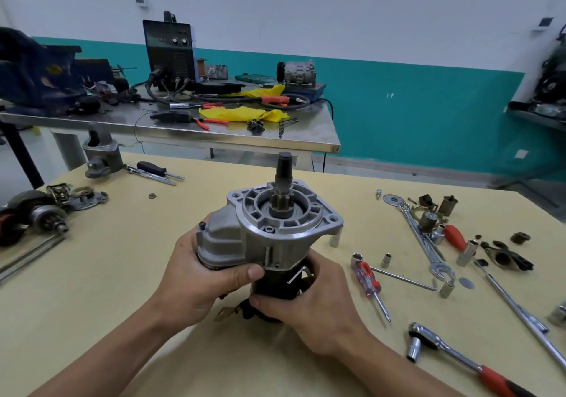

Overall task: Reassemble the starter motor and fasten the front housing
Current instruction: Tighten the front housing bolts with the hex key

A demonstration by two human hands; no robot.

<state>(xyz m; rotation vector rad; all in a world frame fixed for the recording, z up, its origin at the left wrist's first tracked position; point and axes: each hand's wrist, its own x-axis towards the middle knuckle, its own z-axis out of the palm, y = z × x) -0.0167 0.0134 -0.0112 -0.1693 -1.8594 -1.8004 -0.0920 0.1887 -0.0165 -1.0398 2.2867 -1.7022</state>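
Note:
The starter motor (269,234) stands upright at the middle of the yellow table (122,274), its grey aluminium front housing (291,213) on top and the pinion shaft (283,176) pointing up. My left hand (196,283) grips the solenoid side just under the housing, thumb across the front. My right hand (306,308) grips the black motor body (275,286) lower down. A small bent metal key (298,274) sticks out beside my right fingers. A brass terminal lug (223,314) hangs below the motor.
Right of the motor lie a red-handled screwdriver (369,283), sockets, a combination wrench (424,240), a ratchet (453,353), an extension bar and small parts. At the left are an armature (33,216), an end plate and another housing (101,154). A steel bench stands behind.

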